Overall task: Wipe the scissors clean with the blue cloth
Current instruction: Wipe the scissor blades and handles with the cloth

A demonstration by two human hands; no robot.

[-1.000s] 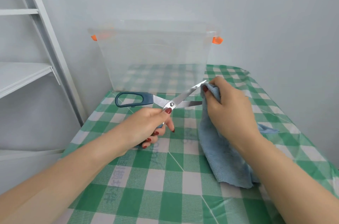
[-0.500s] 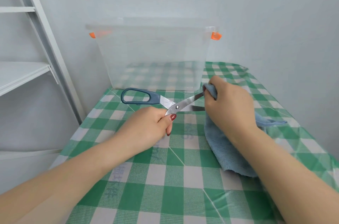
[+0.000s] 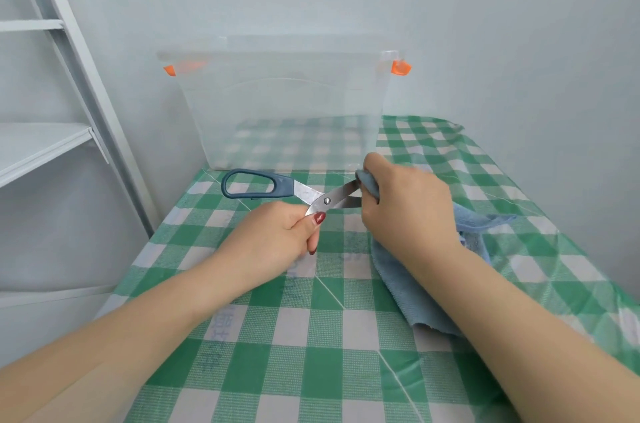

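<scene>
Your left hand [image 3: 277,235] grips the steel-bladed, dark-blue-handled scissors [image 3: 298,192], blades parted; your right hand [image 3: 405,201] pinches the fuzzy blue microfibre cloth [image 3: 405,280] around one blade.

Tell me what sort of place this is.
Likely a plain household or utility room: a green checked tablecloth, a clear plastic storage bin by the bare wall, and white shelving at the left.
</scene>
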